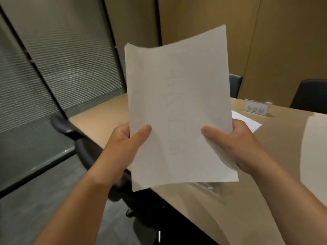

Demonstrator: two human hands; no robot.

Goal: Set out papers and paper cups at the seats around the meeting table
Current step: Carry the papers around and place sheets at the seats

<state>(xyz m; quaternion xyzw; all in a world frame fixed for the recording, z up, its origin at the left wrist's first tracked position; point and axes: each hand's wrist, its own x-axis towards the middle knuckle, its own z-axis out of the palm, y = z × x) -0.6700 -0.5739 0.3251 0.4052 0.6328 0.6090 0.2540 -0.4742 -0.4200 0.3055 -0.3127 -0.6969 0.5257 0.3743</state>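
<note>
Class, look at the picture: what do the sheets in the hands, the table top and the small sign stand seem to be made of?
Sheets: thin white paper, matte; they curl and faint print shows through.
Table: seemingly light wood or laminate, smooth with a dull sheen; which one is unclear.
Sign stand: probably clear plastic, as its edges look see-through.

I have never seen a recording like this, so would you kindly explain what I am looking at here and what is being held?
There is no machine here. The single picture comes from a camera worn on a person's head, looking forward and down at their bare arms. The left hand and right hand each have a grip on a side of a stack of white papers, thumbs on top, raised above a tan meeting table. On the table lie a loose sheet, another sheet at the right edge, and a small clear sign stand. Dark chairs stand around it. No paper cups are visible.
</note>
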